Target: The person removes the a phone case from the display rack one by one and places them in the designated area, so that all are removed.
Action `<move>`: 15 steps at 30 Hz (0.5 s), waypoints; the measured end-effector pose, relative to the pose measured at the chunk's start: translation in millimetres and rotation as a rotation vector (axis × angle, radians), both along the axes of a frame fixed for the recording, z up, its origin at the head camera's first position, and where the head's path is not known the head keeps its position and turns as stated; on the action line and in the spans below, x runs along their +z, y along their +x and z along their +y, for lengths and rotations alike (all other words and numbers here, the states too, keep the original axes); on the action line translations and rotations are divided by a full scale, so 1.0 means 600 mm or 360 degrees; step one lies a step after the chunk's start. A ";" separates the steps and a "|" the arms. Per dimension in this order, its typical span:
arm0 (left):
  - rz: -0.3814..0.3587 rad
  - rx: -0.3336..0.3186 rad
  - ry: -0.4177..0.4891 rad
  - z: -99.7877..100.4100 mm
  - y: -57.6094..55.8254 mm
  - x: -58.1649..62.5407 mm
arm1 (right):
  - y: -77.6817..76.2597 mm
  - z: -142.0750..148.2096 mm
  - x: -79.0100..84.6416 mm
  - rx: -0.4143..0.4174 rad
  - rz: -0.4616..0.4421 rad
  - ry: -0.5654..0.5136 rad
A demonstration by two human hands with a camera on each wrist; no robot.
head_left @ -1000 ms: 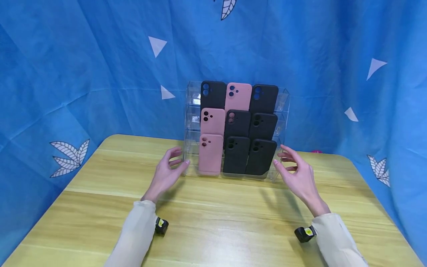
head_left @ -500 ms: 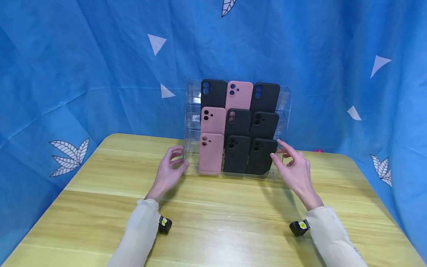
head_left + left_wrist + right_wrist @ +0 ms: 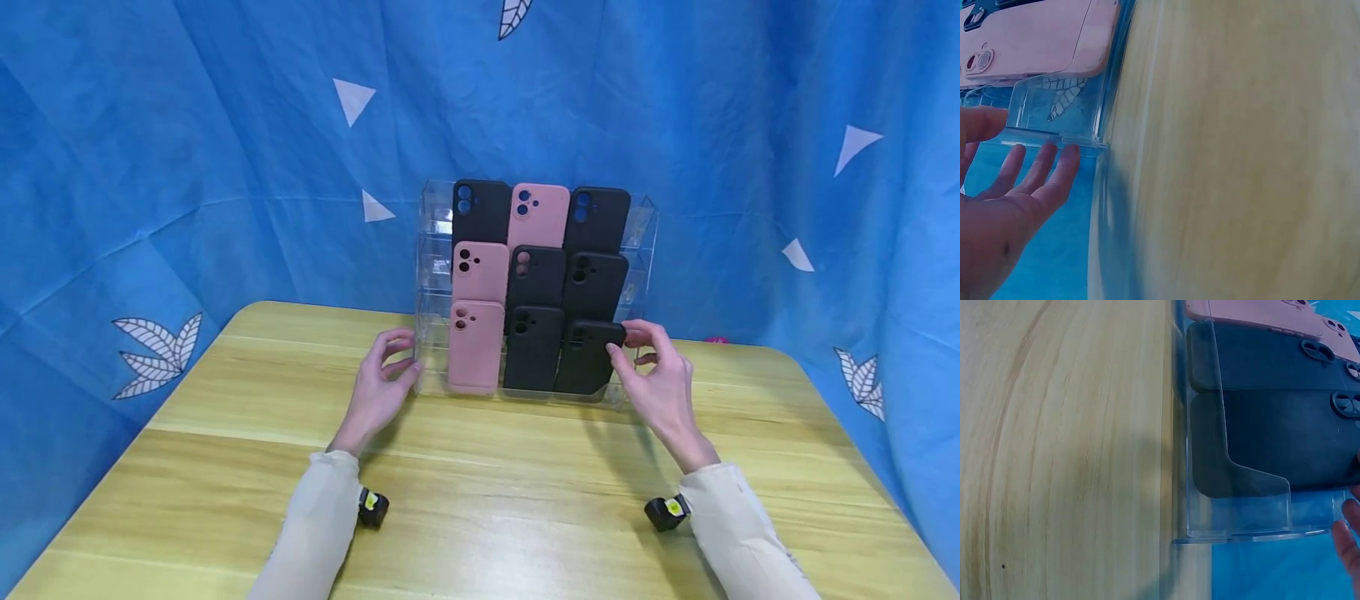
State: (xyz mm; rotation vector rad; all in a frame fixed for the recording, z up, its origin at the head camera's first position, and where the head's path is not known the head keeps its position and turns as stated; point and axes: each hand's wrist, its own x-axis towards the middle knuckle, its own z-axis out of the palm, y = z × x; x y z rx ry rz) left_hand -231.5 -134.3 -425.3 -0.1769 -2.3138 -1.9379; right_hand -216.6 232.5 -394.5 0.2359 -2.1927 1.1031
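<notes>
A clear stepped display rack (image 3: pixel 429 333) holds several phone cases in three tiers. My right hand (image 3: pixel 663 396) pinches the upper right corner of the black phone case (image 3: pixel 588 362) in the bottom tier, thumb in front and fingers behind. In the right wrist view that black case (image 3: pixel 1291 440) leans behind the rack's low front lip, and only fingertips (image 3: pixel 1344 544) show at the edge. My left hand (image 3: pixel 375 392) lies at the rack's left end, fingers loosely bent. Its fingertips (image 3: pixel 1069 156) are by the clear side wall (image 3: pixel 1054 134); whether they touch cannot be told.
Beside the pinched case stand another black case (image 3: pixel 532 354) and a pink case (image 3: pixel 476 350). Two more tiers of black and pink cases rise behind. The wooden table (image 3: pixel 510 500) lies in front, and a blue curtain (image 3: pixel 262 150) hangs behind the rack.
My right hand has moved left onto the bottom-right black phone case and taken its corner. The top of that case has dropped slightly. My left hand has barely moved.
</notes>
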 end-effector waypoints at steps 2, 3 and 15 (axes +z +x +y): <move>-0.0004 -0.0001 0.0002 0.001 0.000 0.000 | 0.002 0.000 0.000 0.0037 -0.0004 -0.0017; -0.0005 -0.0001 0.0004 0.001 0.000 0.000 | 0.003 0.000 0.001 0.0059 -0.0011 -0.0027; 0.0001 0.0017 0.0033 0.003 0.002 -0.003 | -0.002 -0.004 0.011 0.0338 -0.0355 -0.0403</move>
